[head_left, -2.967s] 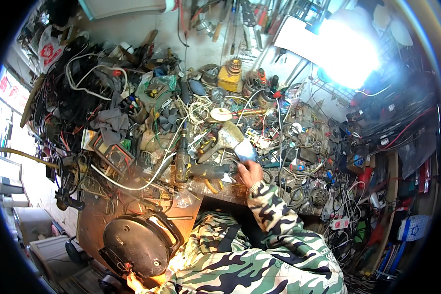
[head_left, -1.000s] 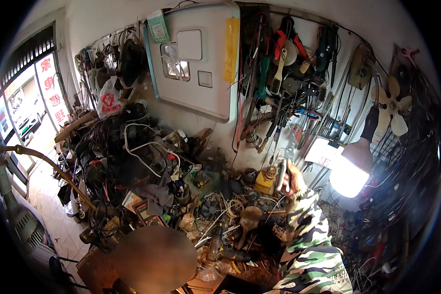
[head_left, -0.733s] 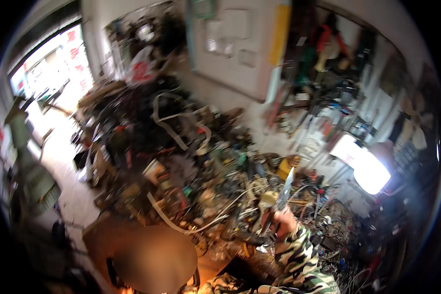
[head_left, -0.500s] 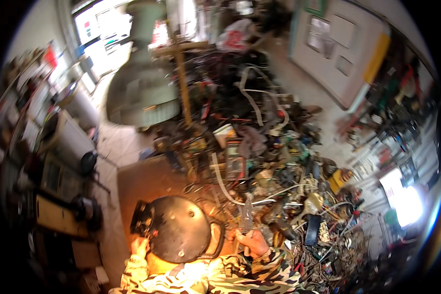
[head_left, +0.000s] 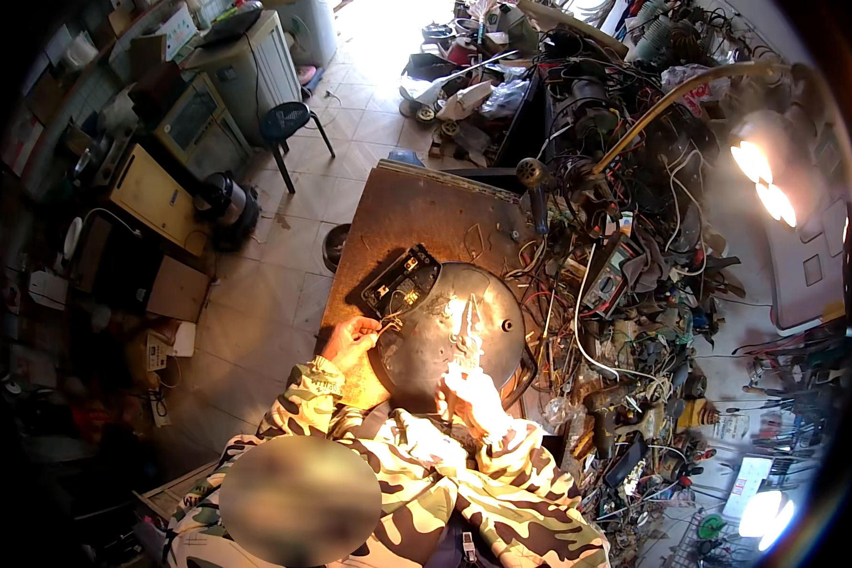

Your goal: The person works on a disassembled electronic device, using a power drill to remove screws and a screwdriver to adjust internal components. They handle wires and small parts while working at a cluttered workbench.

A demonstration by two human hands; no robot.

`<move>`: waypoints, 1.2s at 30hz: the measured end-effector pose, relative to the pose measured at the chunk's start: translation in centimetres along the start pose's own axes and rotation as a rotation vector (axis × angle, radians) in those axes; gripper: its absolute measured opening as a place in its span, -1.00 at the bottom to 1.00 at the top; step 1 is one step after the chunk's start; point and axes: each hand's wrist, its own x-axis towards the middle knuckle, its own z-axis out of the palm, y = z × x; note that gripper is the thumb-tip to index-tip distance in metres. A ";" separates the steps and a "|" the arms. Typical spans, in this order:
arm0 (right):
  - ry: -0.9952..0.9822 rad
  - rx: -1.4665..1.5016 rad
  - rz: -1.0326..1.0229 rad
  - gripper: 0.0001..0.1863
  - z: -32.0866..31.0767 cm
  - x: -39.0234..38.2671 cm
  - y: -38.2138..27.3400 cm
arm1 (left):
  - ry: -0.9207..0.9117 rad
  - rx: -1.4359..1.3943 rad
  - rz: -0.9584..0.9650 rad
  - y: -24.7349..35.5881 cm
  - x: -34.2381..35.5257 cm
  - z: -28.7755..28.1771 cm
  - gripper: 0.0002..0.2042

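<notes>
A round dark metal appliance part (head_left: 435, 346), like an electric pan's lid or base, lies on the worktable in front of me. At its far left edge sits a black housing (head_left: 399, 280) with wiring and brass-coloured contacts exposed. Thin wires (head_left: 391, 325) run from that housing to my left hand (head_left: 352, 341), whose fingertips are pinched on them. Over the metal disc, my right hand (head_left: 471, 396) is closed round a pair of pliers (head_left: 466, 333), jaws pointing away from me. Bright lamplight washes out part of the pliers and the right fingers.
A brown worktable (head_left: 417, 204) carries the appliance. Tangled cables, tools and scrap are heaped along its right side, with a multimeter (head_left: 608, 275) among them. A lit lamp (head_left: 765, 180) hangs at the upper right. On the tiled floor at left stands a black stool (head_left: 286, 121).
The view has swung, and the lamp now appears at the right. My right hand has brought the pliers from beside the disc to over it. The left hand stays at the wires.
</notes>
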 end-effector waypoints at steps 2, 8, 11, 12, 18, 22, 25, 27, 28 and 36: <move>0.018 0.096 0.044 -0.70 1.2 0.9 0.5 | -0.032 -0.057 -0.008 0.5 -0.2 0.2 -0.71; 0.127 -0.125 0.081 -0.78 2.9 2.6 1.9 | -0.072 -0.065 0.057 4.7 -1.4 0.2 -0.63; 0.260 -0.958 -0.179 -0.82 3.7 4.1 3.3 | -0.218 -0.207 0.026 5.9 -1.7 0.6 -0.61; 0.282 -1.013 -0.224 -0.82 5.4 4.2 2.8 | -0.237 -0.186 0.025 6.1 -2.0 0.4 -0.63; 0.303 -1.227 -0.165 -0.72 6.8 5.6 5.0 | -0.349 0.122 0.232 4.6 -0.5 -0.1 -0.70; 0.291 -1.247 -0.088 -0.68 8.1 6.6 4.2 | -0.344 -0.077 -0.026 2.1 0.6 -0.6 -0.70; 0.284 -1.251 -0.035 -0.71 8.0 7.3 4.2 | -0.346 0.102 0.151 4.6 0.4 -0.6 -0.73; 0.283 -1.210 -0.099 -0.72 7.5 7.5 5.2 | -0.306 0.111 0.183 3.5 0.4 -0.6 -0.75; 0.286 -1.189 -0.125 -0.72 7.1 7.6 5.7 | -0.311 0.080 0.158 4.0 0.2 -0.6 -0.76; 0.033 -0.405 0.097 -0.75 4.9 6.5 4.8 | -0.259 -0.336 -0.215 0.4 1.6 -4.6 -0.63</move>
